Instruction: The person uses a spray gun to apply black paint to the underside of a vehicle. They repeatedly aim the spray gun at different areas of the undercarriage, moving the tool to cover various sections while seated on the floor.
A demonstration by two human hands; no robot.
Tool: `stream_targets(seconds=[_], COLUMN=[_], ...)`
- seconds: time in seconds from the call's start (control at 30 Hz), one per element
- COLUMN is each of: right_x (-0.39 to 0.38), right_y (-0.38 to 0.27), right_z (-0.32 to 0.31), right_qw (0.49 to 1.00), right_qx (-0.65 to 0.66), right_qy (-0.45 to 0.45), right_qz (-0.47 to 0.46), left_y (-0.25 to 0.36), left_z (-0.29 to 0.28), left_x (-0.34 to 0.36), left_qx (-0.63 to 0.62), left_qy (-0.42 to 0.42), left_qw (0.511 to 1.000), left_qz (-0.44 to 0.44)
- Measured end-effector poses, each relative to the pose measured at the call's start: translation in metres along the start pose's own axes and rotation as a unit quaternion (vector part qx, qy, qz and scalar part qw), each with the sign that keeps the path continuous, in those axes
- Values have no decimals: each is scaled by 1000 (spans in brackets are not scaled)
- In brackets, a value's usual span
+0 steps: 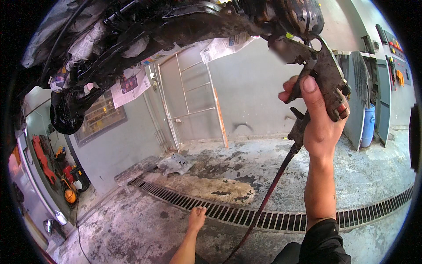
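Note:
My right hand (323, 116) is raised at the right, its fingers wrapped round a grimy dark spray gun (325, 66) with a hanging loop on top. A dark red hose (274, 187) runs from the bottom of the gun's handle down to the lower edge. The gun's front end points left, just under the black, wet-looking underside of a vehicle (184, 28); a blurred patch covers its tip. Low in the middle, above the floor grate, my left hand (197, 217) is curled closed, and nothing shows in it.
Newspaper sheets (130, 86) hang from the vehicle's underside. A drain grate (281, 221) crosses the stained floor. Against the grey wall stands a metal frame (191, 101). A blue barrel (367, 126) is at the right, and an orange round thing (70, 196) at the left.

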State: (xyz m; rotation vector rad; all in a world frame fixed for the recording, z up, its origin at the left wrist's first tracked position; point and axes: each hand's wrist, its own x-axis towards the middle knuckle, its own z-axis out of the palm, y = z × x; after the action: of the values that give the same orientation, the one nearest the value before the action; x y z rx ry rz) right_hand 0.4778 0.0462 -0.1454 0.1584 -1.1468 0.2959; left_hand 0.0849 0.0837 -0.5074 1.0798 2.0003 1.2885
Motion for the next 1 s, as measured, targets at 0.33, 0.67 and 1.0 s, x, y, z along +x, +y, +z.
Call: stream_targets(seconds=[0.33, 0.67, 1.0], right_x=[3, 4, -2], right_y=[3, 7, 3], right_z=[1, -1, 25], right_qw=[998, 993, 995], right_qx=[-46, -96, -93], right_qy=[24, 62, 38], right_qz=[35, -12, 7], left_y=[-1, 8, -12], left_z=[4, 4, 1], left_x=[2, -5, 7], left_qx=[32, 16, -18], left_qy=[5, 24, 21], left_qw=[999, 1000, 999], left_qz=[-3, -9, 33])
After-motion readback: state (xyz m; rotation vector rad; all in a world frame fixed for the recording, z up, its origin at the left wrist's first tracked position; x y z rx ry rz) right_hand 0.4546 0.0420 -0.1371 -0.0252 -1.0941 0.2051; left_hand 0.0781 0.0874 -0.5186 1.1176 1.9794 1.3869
